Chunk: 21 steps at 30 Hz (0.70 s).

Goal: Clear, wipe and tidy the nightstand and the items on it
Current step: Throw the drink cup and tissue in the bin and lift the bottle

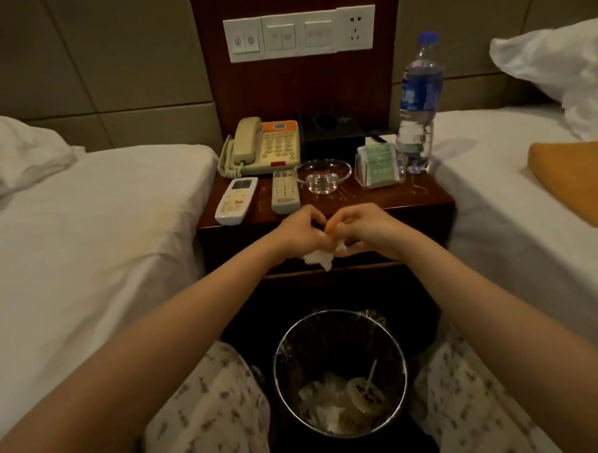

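Phone (264, 147) set at left rear of nightstand (418, 193). Left hand (300, 233) curled round crumpled white tissue (319, 258) at front edge, above bin (336, 335) holding litter. Small orange item (331, 225) and same tissue pinched by right hand (366, 230), hands touching. Water bottle (416, 104) stood at right edge.

Beige phone (267, 146) with orange top; blue-labelled bottle (415, 104); orange towel (589, 180); floral-print trousers (206, 428); dark wood nightstand (414, 192).

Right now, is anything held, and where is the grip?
The left hand and right hand together grip a crumpled white tissue by its top, its loose end hanging below. Something small and orange, unidentifiable, shows between them.
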### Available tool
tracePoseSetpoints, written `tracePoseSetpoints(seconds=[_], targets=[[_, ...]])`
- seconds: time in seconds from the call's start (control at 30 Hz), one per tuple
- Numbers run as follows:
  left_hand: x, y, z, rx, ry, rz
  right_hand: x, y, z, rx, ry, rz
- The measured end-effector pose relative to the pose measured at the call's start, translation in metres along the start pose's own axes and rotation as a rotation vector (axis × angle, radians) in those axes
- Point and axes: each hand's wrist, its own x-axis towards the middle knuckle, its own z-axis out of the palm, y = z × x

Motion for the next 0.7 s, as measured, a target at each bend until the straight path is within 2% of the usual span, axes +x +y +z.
tracePoseSetpoints(seconds=[0.13, 0.3, 0.53, 0.7], targets=[[-0.010, -0.011, 0.028, 0.080, -0.302, -0.103, -0.007, 0.023, 0.011, -0.408, -0.141, 0.136], [-0.011, -0.018, 0.038, 0.313, -0.369, -0.176, -0.009, 0.055, 0.022, -0.563, -0.196, 0.275], [-0.010, -0.025, 0.013, 0.421, -0.306, -0.174, -0.003, 0.061, 0.019, -0.593, -0.218, 0.376], [-0.007, -0.023, -0.008, 0.418, -0.219, -0.152, 0.005, 0.045, 0.023, -0.618, -0.150, 0.315]])
